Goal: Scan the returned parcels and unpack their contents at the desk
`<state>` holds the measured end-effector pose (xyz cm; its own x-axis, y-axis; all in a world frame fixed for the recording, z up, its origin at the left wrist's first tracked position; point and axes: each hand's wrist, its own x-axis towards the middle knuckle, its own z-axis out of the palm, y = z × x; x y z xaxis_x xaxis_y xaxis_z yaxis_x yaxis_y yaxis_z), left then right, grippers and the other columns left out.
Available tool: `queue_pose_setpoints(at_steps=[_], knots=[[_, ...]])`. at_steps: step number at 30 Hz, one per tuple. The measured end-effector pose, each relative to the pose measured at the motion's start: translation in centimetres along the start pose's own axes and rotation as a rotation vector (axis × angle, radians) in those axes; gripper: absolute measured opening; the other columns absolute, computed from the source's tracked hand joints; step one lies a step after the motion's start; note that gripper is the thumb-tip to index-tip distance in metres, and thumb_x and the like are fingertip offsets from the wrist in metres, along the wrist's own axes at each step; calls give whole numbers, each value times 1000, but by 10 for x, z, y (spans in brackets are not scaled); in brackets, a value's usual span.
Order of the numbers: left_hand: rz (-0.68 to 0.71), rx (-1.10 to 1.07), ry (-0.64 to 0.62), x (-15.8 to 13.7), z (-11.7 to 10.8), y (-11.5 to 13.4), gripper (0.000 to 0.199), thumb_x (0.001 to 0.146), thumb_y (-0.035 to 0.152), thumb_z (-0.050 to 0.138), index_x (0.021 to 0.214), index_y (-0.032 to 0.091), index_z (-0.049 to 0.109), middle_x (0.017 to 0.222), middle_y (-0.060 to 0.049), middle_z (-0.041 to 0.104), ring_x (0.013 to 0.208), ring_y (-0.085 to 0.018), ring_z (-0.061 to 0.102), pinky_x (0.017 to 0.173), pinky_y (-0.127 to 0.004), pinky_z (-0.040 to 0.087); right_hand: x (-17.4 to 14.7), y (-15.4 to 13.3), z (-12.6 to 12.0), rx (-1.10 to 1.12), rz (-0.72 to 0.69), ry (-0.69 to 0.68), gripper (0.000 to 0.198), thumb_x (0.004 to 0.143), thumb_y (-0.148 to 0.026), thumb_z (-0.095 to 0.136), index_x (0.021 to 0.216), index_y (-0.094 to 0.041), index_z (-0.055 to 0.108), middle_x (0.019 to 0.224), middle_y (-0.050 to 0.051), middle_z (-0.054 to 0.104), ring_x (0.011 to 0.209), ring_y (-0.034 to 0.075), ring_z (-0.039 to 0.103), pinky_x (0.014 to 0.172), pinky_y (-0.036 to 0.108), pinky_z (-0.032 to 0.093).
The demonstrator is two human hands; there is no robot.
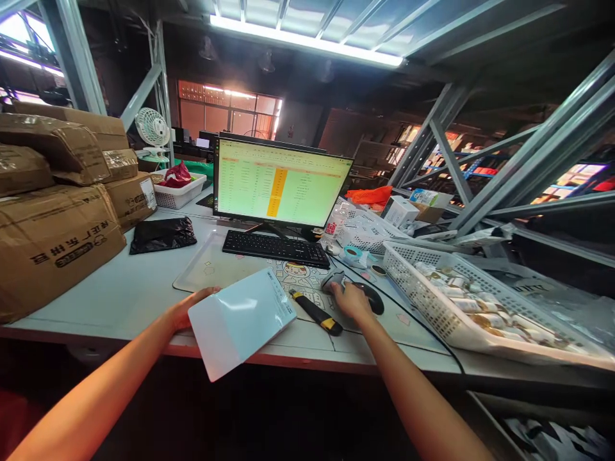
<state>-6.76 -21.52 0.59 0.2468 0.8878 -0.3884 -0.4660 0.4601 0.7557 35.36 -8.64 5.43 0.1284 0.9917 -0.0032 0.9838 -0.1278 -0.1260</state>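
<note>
My left hand [189,308] is closed on the left edge of a flat, glossy white box [245,320], which is tilted over the front edge of the desk. Small print shows near the box's upper right side; its underside is hidden. On the desk mat, my right hand [353,301] has its fingers closed on a grey barcode scanner [333,280]. A black mouse [369,298] lies just to the right of that hand. Between the white box and my right hand rests a yellow and black utility knife [317,312].
Behind the keyboard [276,248] stands a lit monitor [281,182] showing a spreadsheet. Cardboard boxes [57,243] are stacked at left, near a black plastic bag [163,235]. A white basket [432,307] of small rolled items stands at right. A dark cable [413,306] crosses the mat.
</note>
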Motion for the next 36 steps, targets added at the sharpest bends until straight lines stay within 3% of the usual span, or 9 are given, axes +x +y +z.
queue_pose_setpoints(at_steps=[3,8,13,19,23,27,29,32,36], knots=[[25,17,-24,2,-1,-1,34,71,39,88,93,16,76,79,-5,76,66,-20,69,63,-27,53,-2,1,-8,-35,21,-18,53,102,-45,44,127,-4,65,127,29,67,120,42,65,97,47,51],[13,78,10,1,-1,2,37,66,42,90,89,17,77,74,-4,74,62,-18,66,58,-26,51,25,-39,-43,9,-91,211,48,102,-26,38,143,-9,55,138,24,62,131,35,59,107,42,46],[-1,111,81,-2,3,7,46,56,52,93,77,16,73,62,-3,69,54,-18,60,51,-26,47,72,-91,-21,40,-291,-77,52,93,-15,57,145,-17,58,134,16,68,125,28,64,105,32,47],[7,71,82,1,2,7,51,52,54,96,78,17,72,65,-3,71,58,-19,63,55,-27,50,86,-113,13,58,-231,-71,54,99,-21,51,152,-12,49,144,27,58,132,36,59,109,48,45],[4,61,54,4,-1,5,44,63,50,92,85,16,74,72,-5,73,62,-20,67,60,-28,51,91,-118,10,81,-206,-141,50,95,-25,62,141,-9,61,141,28,60,132,39,58,108,49,47],[62,57,56,2,4,5,35,71,41,86,94,17,77,83,-6,76,70,-21,69,63,-27,52,85,-126,-8,159,-241,-147,56,97,-29,60,149,-7,55,146,28,55,138,39,53,111,49,44],[72,73,36,2,6,5,37,70,40,87,98,18,78,89,-7,77,75,-22,70,65,-27,53,73,-134,-18,237,-334,-175,55,104,-38,50,154,-14,51,147,20,58,135,30,57,107,39,48],[60,103,17,0,5,7,39,69,41,87,99,18,80,91,-8,78,78,-23,69,69,-28,54,44,-151,-30,457,-676,-453,56,109,-53,33,152,-25,54,143,8,64,123,21,64,97,29,53],[66,242,119,-18,6,14,23,73,30,82,92,18,81,88,-6,77,81,-24,68,72,-27,53,-5,-164,-45,447,-984,-672,57,90,-63,66,129,-23,73,131,5,71,115,23,66,89,27,54]])
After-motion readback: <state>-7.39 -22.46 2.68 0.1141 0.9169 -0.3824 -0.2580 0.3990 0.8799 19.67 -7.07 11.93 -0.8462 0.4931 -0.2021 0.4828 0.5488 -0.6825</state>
